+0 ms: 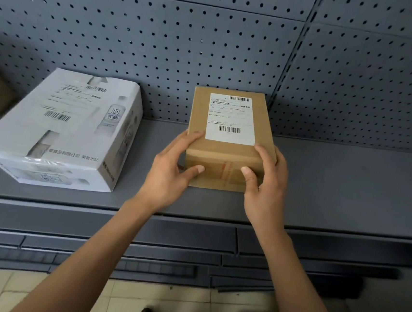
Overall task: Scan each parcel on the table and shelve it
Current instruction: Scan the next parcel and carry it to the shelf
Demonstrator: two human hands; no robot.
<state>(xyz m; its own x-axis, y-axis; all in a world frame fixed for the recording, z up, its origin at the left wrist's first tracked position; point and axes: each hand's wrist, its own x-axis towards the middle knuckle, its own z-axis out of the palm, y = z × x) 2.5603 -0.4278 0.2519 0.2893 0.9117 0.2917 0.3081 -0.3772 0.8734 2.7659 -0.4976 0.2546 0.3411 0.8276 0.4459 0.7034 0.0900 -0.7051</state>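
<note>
Both bare forearms are stretched forward. The left hand (171, 170) is spread, fingers curled and thumb pointed inward. The right hand (265, 181) is set opposite, fingers bent, thumb pressed forward.
</note>
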